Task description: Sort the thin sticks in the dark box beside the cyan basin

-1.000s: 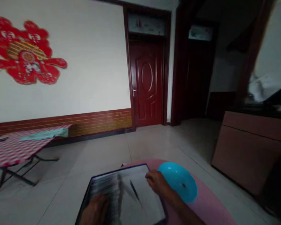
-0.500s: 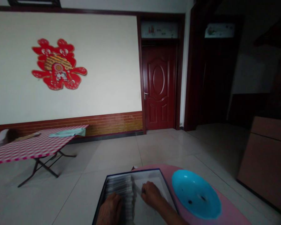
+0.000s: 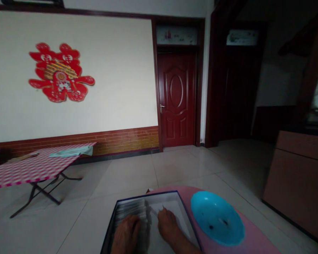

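Note:
A shallow box with a dark blue rim (image 3: 159, 193) lies at the bottom of the view on a pink round table (image 3: 254, 243). Its left half holds tight rows of thin pale pieces (image 3: 132, 211); its right half shows a bare white floor. My left hand (image 3: 125, 233) lies on the rows with its fingers resting on them. My right hand (image 3: 169, 225) is beside it over the white part, fingertips pinched, and a thin short sliver sticks up from them. A bright blue plastic bowl (image 3: 217, 218) with a few dark specks inside stands just right of the box.
A folding table with a red checked cloth (image 3: 34, 167) stands at the left by the wall. A dark red door (image 3: 176, 100) is straight ahead, with an open dark doorway to its right. A brown cabinet (image 3: 296, 176) stands at the right. The floor is pale tile.
My right hand has moved from the box's right edge to its middle, close to my left hand, and now pinches. My view has lifted and swung a little.

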Tool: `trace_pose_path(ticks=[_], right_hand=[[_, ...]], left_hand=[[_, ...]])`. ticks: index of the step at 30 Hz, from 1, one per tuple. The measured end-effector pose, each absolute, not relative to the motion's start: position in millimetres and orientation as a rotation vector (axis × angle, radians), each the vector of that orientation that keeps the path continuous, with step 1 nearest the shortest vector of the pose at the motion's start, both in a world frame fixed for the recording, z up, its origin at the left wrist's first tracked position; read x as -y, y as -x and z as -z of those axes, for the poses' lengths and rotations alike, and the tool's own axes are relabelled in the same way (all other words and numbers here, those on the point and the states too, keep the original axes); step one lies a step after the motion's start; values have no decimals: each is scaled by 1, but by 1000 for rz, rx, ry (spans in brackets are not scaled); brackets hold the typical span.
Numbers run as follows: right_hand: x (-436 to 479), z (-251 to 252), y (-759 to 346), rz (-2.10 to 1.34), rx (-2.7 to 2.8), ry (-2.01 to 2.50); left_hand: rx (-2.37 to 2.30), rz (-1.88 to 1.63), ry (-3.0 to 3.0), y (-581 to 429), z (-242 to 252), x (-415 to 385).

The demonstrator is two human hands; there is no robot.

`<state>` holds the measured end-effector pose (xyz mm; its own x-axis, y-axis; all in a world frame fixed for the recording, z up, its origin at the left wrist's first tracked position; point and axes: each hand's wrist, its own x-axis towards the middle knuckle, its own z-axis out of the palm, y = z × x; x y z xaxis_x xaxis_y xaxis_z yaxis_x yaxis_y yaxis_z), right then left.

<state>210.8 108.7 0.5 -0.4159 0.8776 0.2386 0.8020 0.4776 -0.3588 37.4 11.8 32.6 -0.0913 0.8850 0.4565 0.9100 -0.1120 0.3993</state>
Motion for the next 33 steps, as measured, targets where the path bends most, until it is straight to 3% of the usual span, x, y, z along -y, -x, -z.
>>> trace_pose_path(ticks=[9, 21, 27, 33], right_hand=[[-96, -40, -216, -434, 2203, 1476], [-71, -22, -211, -918, 2019, 1164], [-71, -22, -213, -910, 2113, 1082], [-99, -38, -243, -682, 2162, 1215]], left_hand=[[2433, 1464, 1898, -90, -38, -62], [2383, 1717, 1709, -94, -13, -73], [2377, 1801, 1623, -89, -13, -72], [2231, 1749, 1530, -84, -18, -67]])
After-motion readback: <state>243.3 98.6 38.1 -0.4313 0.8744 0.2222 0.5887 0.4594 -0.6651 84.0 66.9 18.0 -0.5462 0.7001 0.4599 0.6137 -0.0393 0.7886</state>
